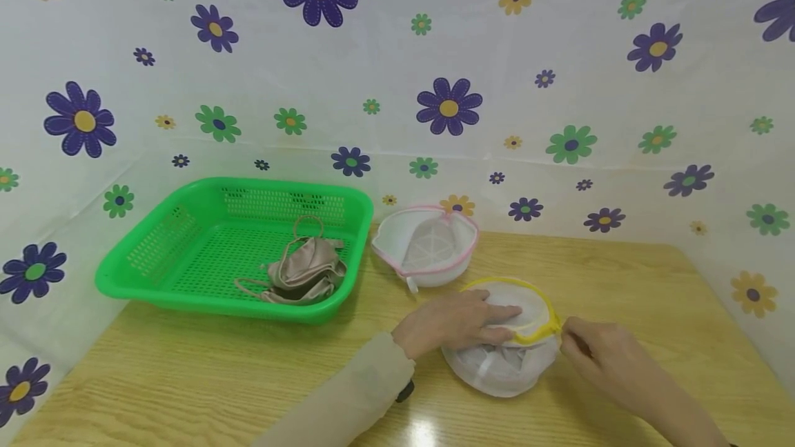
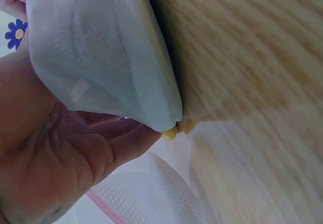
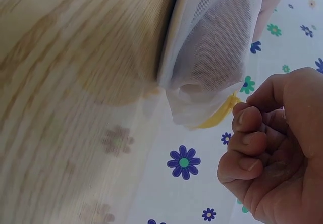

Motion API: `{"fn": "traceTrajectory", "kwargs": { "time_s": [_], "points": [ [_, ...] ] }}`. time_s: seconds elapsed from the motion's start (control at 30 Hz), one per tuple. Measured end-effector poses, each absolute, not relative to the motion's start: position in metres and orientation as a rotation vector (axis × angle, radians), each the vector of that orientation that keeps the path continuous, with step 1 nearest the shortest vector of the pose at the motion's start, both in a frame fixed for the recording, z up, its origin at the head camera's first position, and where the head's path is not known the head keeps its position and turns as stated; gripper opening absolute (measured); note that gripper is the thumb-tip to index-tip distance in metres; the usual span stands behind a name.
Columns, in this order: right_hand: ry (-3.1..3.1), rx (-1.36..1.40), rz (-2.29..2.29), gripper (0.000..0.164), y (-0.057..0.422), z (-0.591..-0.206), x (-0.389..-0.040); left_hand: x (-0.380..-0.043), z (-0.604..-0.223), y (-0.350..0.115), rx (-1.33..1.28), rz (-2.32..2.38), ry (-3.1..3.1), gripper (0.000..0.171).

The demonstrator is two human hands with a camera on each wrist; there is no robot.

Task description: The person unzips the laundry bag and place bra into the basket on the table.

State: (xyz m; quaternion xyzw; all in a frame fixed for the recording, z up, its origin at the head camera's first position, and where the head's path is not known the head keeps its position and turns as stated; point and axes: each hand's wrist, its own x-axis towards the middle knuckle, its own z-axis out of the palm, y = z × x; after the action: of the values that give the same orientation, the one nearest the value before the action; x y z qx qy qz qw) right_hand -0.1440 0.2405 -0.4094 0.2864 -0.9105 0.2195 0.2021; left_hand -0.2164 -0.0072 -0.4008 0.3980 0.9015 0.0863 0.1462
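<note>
A round white mesh laundry bag (image 1: 497, 370) with a yellow zipper (image 1: 539, 332) sits on the table in front of me. My left hand (image 1: 459, 323) rests on the bag's top with its fingers extended across the mesh lid. At the bag's right side, my right hand (image 1: 599, 350) pinches the end of the yellow zipper between thumb and forefinger. The right wrist view shows its other fingers curled in and the yellow zipper end (image 3: 233, 103) at the fingertips. Something inside the bag shows only faintly through the mesh.
Behind the bag stands a second white mesh laundry bag (image 1: 459, 259) with pink trim, its top unzipped. A green plastic basket (image 1: 230, 305) at the left holds a beige satin garment with straps (image 1: 308, 265). The wooden table (image 1: 205, 371) ends at a flower-patterned white curtain (image 1: 373, 54).
</note>
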Motion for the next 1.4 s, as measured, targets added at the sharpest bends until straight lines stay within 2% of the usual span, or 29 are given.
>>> {"fn": "traceTrajectory", "kwargs": {
  "time_s": [0.47,0.73,0.97,1.13,1.4],
  "points": [
    [-2.484,0.797,0.59,0.034,0.237,-0.412,-0.142,-0.216,-0.402,-0.004,1.116,0.244,2.636,0.055],
    [-2.533,0.806,0.589,0.025,0.231,-0.408,-0.135,-0.216,-0.405,-0.003,1.139,0.205,2.655,0.055],
    [-2.572,0.724,0.569,0.025,0.229,-0.41,-0.134,-0.214,-0.404,-0.002,1.129,0.191,2.684,0.056],
    [-2.648,0.624,0.573,0.024,0.229,-0.409,-0.136,-0.211,-0.402,0.002,1.131,0.173,2.732,0.063],
    [-2.793,0.526,0.46,0.023,0.238,-0.415,-0.147,-0.21,-0.397,-0.009,1.233,0.218,2.651,0.067]
  ]
}}
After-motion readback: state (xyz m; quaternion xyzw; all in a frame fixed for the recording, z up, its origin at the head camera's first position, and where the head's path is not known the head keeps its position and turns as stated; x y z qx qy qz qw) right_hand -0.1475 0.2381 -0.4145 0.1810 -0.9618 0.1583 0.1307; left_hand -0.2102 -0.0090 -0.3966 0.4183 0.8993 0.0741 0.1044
